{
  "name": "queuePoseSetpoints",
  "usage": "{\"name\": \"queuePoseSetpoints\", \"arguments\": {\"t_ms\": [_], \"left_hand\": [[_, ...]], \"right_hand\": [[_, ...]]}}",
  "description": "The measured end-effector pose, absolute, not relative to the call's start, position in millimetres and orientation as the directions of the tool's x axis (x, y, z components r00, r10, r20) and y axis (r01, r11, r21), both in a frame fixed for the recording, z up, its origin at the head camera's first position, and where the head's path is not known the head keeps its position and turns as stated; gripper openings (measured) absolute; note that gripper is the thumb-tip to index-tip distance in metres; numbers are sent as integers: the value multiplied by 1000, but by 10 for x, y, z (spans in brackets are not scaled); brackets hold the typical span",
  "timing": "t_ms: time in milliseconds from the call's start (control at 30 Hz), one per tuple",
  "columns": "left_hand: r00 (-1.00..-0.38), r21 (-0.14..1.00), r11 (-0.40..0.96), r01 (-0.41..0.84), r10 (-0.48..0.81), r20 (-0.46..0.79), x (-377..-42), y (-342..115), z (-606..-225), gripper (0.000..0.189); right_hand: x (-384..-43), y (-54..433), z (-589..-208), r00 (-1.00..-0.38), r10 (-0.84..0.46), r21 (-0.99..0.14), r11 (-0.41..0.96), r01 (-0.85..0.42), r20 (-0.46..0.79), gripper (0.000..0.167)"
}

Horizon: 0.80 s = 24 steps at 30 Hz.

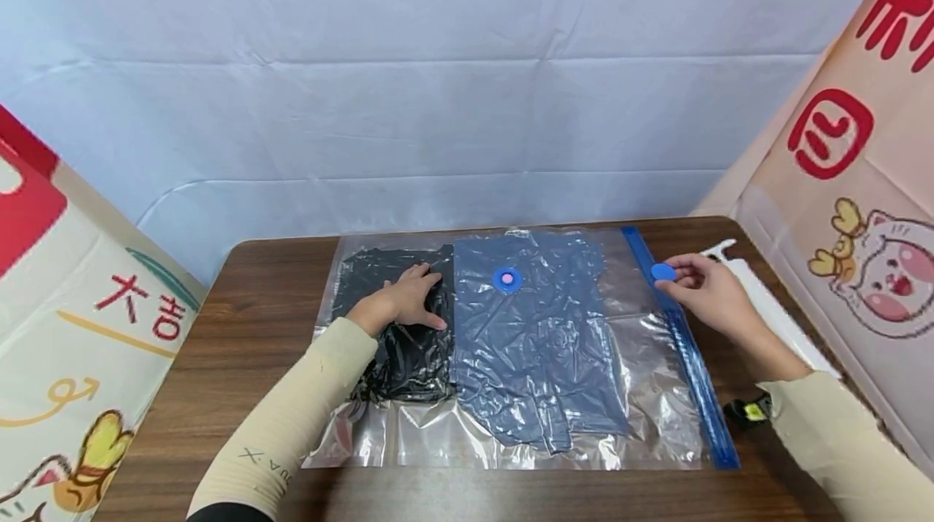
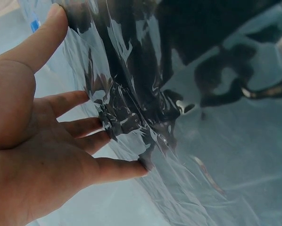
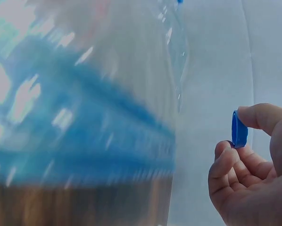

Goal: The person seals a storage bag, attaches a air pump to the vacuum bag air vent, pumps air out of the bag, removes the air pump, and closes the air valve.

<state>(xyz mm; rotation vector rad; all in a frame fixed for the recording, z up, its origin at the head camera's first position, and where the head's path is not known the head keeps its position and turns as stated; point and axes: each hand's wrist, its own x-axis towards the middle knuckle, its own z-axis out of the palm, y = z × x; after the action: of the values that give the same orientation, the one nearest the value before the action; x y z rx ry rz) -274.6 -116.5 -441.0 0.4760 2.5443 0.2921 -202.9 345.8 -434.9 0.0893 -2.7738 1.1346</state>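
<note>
A clear vacuum storage bag (image 1: 649,368) lies flat across the table, with a folded black cloth item (image 1: 365,271) and a blue-grey one (image 1: 533,344) inside. A round blue valve (image 1: 507,280) with a pink centre sits on its upper face. My left hand (image 1: 404,299) rests on the bag over the black cloth, fingers spread; in the left wrist view its fingertips touch the wrinkled film. Between thumb and fingers, my right hand (image 1: 708,295) pinches a round blue cap (image 3: 240,129) above the bag's blue zip strip (image 1: 696,368) at the right.
Beyond the zip strip, a white object (image 1: 777,319) lies at the table's right edge, partly behind the right forearm. A small black item with a yellow-green patch (image 1: 751,410) is near the right sleeve. White cloth (image 1: 409,100) hangs behind the wooden table (image 1: 226,344); printed cloths flank it.
</note>
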Motion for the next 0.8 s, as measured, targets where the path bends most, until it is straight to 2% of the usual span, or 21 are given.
{"name": "queuePoseSetpoints", "arguments": {"t_ms": [267, 800], "left_hand": [[-798, 293, 913, 285, 395, -455, -2751, -1174, -4428, 95], [-797, 292, 911, 290, 399, -454, -2759, -1180, -4435, 95]], "right_hand": [[-2173, 3058, -4229, -995, -81, -767, 635, -92, 53, 39], [-2536, 2384, -4360, -987, -157, -818, 562, -120, 37, 38]]}}
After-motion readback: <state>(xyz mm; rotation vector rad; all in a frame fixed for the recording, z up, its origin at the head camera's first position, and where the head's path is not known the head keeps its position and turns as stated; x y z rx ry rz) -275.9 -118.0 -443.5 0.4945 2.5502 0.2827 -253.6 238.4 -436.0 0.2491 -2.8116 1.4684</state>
